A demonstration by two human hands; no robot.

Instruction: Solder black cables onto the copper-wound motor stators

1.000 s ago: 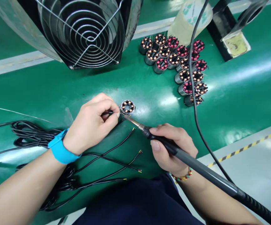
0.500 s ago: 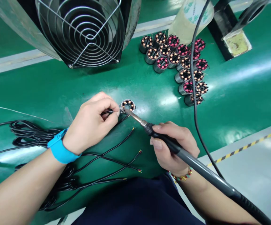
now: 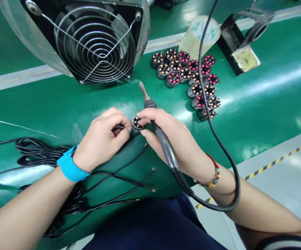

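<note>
My left hand (image 3: 108, 133), with a blue wristband, pinches the end of a black cable (image 3: 117, 127) beside a small round coil part (image 3: 137, 122). That part has copper windings inside a metal ring and sits on the green table. My right hand (image 3: 169, 139) holds a soldering iron (image 3: 166, 144) across the palm, its tip pointing up and away toward the fan. The thumb and fingertips of my right hand touch the right side of the coil part and partly cover it.
A fan with a wire guard (image 3: 102, 55) stands at the back left. Several coil parts (image 3: 173, 79) cluster near a tape roll (image 3: 198, 34) and an iron stand (image 3: 233, 52). Coiled black cables (image 3: 38, 151) lie at the left; loose cable ends (image 3: 140, 184) lie in front.
The soldering iron has swung from the coil part to point upward. My right hand has moved left and forward to the coil part. The view has shifted slightly.
</note>
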